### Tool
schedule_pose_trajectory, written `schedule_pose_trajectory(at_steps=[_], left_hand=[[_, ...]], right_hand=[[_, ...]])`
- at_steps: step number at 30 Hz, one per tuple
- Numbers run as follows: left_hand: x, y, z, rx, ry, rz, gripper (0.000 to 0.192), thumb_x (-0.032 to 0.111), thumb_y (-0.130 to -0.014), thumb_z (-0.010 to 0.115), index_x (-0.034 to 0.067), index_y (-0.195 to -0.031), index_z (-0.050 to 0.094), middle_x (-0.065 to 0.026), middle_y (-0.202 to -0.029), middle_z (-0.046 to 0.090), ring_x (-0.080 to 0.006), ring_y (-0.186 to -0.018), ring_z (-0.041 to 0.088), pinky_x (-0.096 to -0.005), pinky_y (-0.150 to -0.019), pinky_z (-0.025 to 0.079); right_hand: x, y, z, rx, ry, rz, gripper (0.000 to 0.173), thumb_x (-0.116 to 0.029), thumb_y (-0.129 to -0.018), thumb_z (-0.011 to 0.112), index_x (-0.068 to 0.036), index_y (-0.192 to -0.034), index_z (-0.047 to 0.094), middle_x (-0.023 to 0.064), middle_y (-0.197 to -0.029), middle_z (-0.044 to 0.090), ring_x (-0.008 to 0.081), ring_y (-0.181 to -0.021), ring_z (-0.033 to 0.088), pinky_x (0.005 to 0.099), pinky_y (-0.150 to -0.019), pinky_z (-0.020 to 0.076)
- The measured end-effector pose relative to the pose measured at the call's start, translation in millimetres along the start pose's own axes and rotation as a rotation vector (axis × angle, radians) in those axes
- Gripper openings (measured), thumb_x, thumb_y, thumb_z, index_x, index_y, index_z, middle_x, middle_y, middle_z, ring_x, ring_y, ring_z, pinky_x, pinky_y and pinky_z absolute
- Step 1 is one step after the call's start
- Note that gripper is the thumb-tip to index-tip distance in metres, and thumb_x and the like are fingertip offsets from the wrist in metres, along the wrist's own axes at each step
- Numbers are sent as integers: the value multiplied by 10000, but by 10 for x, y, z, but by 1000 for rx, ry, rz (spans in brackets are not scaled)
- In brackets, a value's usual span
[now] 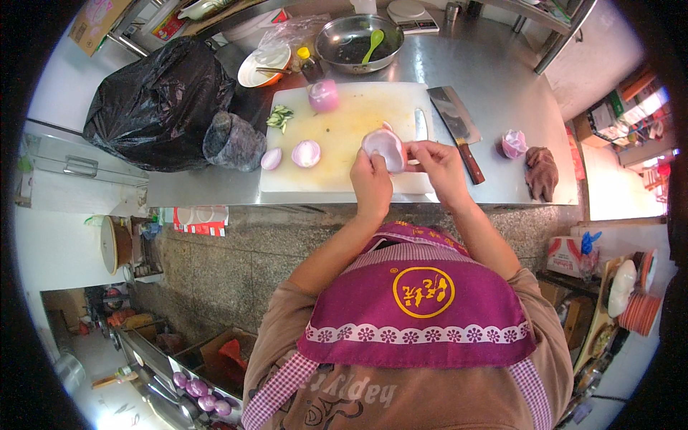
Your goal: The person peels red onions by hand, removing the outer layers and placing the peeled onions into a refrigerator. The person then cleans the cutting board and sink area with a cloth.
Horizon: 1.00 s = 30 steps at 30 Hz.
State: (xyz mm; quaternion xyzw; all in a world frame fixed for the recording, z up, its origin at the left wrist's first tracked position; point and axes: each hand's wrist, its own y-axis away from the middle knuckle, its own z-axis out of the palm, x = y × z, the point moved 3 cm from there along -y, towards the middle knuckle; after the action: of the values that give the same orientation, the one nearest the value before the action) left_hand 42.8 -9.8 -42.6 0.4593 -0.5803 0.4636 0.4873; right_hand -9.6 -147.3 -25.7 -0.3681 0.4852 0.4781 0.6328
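Over the front right of a white cutting board (349, 177), my left hand (374, 185) grips a cupped, hollow onion piece (388, 149) with its pale inside facing up. The fingers of my right hand (442, 169) pinch at the right edge of the same piece. Farther back on the board stands a cut purple onion (323, 97). An onion half (306, 153) and a smaller onion piece (271, 159) lie at the left, in front of a small heap of green slices (280, 118). A cleaver (456, 115) with a wooden handle rests right of the board.
Onion peelings (514, 144) and a brown cloth (541, 172) lie at the right. Behind the board are a steel pan (344, 56) with a green spoon (373, 45), a yellow-capped bottle (309, 65) and a bowl (250, 75). A black plastic bag (156, 107) bulks at the left.
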Motion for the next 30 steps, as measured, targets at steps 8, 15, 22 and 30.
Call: schedule_pose_trajectory(at_steps=[8, 15, 22, 30], left_hand=[[57, -70, -36, -312, 463, -418, 305, 125, -953, 504, -28, -1208, 572, -121, -1113, 656, -211, -940, 668, -339, -830, 539], [148, -61, -72, -372, 200, -195, 256, 150, -984, 504, 2, -1171, 596, -77, -1086, 649, -160, -944, 629, -311, -837, 506], [479, 19, -348, -381, 272, -166, 165, 154, -931, 619, 22, -1020, 666, -29, -982, 666, -106, -937, 581, -266, -876, 434], [596, 12, -335, -485, 478, -330, 162, 161, -932, 627, 23, -1004, 669, -27, -965, 670, -107, -900, 585, -278, -835, 436]], right_hand=[[-14, -91, -28, -301, 247, -179, 750, -227, -802, 780, -43, -1435, 420, 111, -1297, 566, 177, -1127, 572, 340, -975, 461], [-230, -32, 49, -361, 507, -467, 860, -175, -703, 830, -41, -1433, 396, 167, -1391, 502, 254, -1253, 529, 366, -1046, 427], [-422, 32, 33, -336, 644, -425, 880, -124, -681, 812, -24, -1440, 380, 182, -1376, 516, 311, -1293, 495, 380, -1066, 395], [-496, 123, 117, -348, 717, -562, 897, -7, -655, 789, -46, -1448, 371, 179, -1399, 487, 337, -1283, 496, 399, -1065, 413]])
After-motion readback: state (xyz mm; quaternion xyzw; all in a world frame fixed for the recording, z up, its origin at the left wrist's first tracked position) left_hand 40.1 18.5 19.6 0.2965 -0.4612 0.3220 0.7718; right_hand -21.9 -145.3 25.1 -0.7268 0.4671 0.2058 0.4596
